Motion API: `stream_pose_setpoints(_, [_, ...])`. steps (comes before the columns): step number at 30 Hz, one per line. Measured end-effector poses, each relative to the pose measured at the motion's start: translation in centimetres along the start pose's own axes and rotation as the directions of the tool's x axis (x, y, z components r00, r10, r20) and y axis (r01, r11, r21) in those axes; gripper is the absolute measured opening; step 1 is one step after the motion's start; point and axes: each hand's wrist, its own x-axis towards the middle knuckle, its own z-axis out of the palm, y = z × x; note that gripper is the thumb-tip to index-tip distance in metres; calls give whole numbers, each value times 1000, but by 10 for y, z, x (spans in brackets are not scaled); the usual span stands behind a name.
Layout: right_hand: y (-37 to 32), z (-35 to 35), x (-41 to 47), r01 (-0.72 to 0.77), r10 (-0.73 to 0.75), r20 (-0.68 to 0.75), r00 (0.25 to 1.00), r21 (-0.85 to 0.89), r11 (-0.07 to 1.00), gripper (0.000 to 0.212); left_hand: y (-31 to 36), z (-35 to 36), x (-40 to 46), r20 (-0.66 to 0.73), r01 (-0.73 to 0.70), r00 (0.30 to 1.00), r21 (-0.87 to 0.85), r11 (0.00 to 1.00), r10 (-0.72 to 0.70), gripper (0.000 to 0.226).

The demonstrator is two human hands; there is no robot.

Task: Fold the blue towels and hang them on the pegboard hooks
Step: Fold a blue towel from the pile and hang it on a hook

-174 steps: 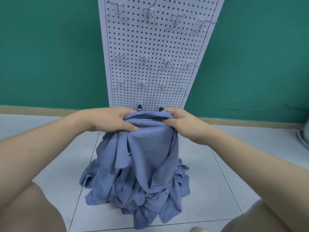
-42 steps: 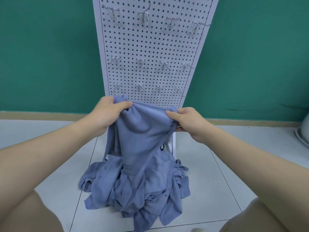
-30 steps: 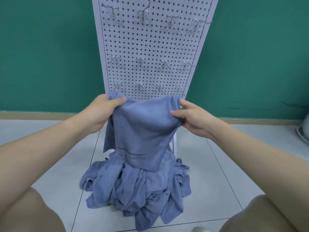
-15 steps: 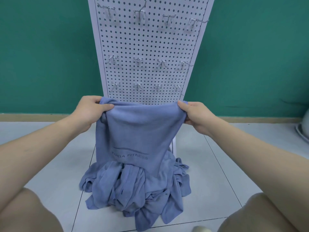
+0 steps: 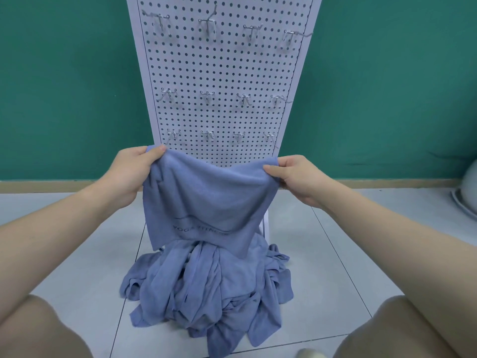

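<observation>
Between the two raised hands, a blue towel [image 5: 206, 200] hangs spread out in front of the lower part of the pegboard [image 5: 222, 73]. The left hand [image 5: 131, 174] pinches its upper left corner, thumb on the near side and fingers [image 5: 154, 149] curled over the top edge. The right hand [image 5: 296, 179] grasps the upper right corner the same way, thumb pressed on the near face of the cloth. The top edge sags a little between the two grips. Dark lettering and a thin curved line run across the lower part of the towel, though folds hide some letters. Its bottom edge hangs just above, and perhaps touching, a heap of blue towels [image 5: 209, 295] lying crumpled on the floor [image 5: 348, 267] directly below.

Behind the held towel stands the white pegboard, narrowing toward its base in this wide-angle view and dotted with regular holes. Metal hooks [image 5: 206, 24] sit on it in three rows of four, all bare. A white leg of the board's stand [image 5: 266, 223] shows just right of the hanging cloth. The floor is pale grey tile with dark joints. A green wall [image 5: 64, 86] rises behind the board, with a tan skirting strip [image 5: 387, 183] along its foot. At the far right edge, part of a pale rounded object [image 5: 467, 195] sits on the floor; what it is cannot be told. The person's bare forearms reach in from both lower sides, and both knees [image 5: 38, 329] fill the bottom corners.
</observation>
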Motion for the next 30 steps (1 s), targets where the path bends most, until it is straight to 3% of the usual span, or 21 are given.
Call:
stream_pose_setpoints(5, [-6,-3,0,25,-19,-151,988,38,999,47,5,-4,0,-11,-4,1000,-76,997,4,24])
stream_pose_setpoints(12, [-14,-7,0,18,36,-180,983,288,957,28,6,-11,2,-61,-87,995,-150,985,79,25])
stream_pose_setpoints(15, [-18,-9,-2,-21,53,-78,996,368,929,15,6,-12,2,-39,-108,994,-147,983,104,20])
stream_pose_setpoints(17, [-18,-11,-3,-52,44,30,999,373,926,19,7,-13,1,-11,-122,992,-130,984,122,17])
stream_pose_setpoints(19, [-17,-11,-3,-43,29,45,999,350,936,25,6,-13,2,-11,-148,989,-90,985,148,14])
stream_pose_setpoints(25, [-10,-11,4,-24,64,-149,987,253,967,15,6,-17,5,-114,-182,978,-52,982,175,15])
stream_pose_setpoints(30, [-11,-12,4,11,41,-200,979,253,967,15,7,-17,2,-102,-237,968,-69,969,230,15])
